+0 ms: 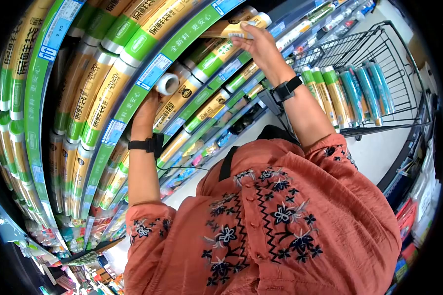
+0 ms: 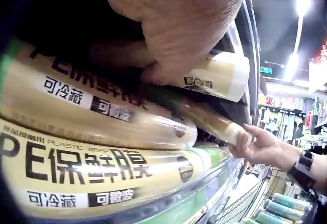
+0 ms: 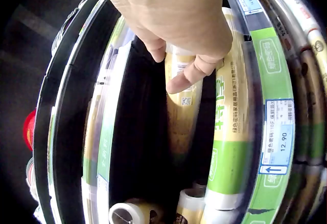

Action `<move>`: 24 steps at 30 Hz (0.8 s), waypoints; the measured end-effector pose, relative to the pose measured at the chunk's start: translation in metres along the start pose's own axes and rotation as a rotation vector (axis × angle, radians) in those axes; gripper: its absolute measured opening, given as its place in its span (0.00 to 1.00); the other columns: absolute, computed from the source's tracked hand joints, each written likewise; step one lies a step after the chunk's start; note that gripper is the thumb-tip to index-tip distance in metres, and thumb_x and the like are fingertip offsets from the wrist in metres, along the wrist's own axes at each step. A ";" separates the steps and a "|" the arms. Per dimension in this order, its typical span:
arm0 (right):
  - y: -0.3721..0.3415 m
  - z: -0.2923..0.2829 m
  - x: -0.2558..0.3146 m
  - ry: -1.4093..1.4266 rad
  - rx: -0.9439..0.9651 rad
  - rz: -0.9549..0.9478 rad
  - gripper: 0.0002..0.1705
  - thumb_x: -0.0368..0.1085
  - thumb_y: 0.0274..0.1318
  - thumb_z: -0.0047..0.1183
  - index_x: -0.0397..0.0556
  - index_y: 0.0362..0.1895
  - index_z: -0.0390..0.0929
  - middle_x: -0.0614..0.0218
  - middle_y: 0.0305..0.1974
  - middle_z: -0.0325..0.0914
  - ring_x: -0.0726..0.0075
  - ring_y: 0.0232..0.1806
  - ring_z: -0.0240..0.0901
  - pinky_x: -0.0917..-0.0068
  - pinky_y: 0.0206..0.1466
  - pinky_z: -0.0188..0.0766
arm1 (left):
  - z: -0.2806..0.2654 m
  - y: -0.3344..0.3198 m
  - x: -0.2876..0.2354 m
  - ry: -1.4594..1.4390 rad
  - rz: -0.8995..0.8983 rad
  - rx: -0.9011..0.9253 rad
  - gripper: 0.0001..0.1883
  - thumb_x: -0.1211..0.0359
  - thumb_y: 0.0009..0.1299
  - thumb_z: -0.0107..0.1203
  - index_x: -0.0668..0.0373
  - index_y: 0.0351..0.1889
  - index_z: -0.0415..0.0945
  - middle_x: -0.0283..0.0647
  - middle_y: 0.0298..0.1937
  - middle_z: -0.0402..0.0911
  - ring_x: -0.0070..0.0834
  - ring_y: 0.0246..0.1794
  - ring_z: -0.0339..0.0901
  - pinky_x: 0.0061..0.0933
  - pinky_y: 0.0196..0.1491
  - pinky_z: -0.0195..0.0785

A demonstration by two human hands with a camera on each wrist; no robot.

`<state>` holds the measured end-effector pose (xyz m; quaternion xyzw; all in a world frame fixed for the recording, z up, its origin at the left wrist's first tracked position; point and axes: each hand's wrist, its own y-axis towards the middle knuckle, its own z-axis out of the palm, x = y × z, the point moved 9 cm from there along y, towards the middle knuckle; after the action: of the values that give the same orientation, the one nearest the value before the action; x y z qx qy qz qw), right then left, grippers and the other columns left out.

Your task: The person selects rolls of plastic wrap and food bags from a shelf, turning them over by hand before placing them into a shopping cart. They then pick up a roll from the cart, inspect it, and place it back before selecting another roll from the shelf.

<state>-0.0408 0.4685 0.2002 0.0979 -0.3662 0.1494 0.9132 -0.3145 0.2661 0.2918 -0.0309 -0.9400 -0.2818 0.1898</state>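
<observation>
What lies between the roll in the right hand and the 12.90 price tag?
A tan and green roll lies between the held roll and the tag, in the right wrist view.

At ten o'clock in the head view, the left hand [image 1: 145,115] is partly hidden by the green rail [image 1: 137,97]; goods [image 1: 83,236] at eight are blurred. At six in the right wrist view, the roll's [image 3: 181,116] far end is obscured.

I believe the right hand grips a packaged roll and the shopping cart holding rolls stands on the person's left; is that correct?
Not quite: the head view shows the shopping cart on the person's right. It holds rolls, and the right hand grips a packaged roll.
</observation>
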 end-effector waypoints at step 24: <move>-0.003 0.006 0.001 0.007 0.026 0.024 0.22 0.41 0.66 0.56 0.30 0.49 0.74 0.51 0.43 0.80 0.59 0.42 0.82 0.69 0.47 0.82 | 0.009 -0.013 -0.015 0.810 0.336 0.113 0.12 0.64 0.71 0.53 0.56 0.48 0.80 0.44 0.45 0.81 0.37 0.47 0.80 0.37 0.51 0.74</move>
<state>-0.0423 0.4640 0.2051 0.1046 -0.3622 0.1654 0.9113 -0.3058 0.2609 0.2728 -0.0597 -0.7856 -0.1846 0.5875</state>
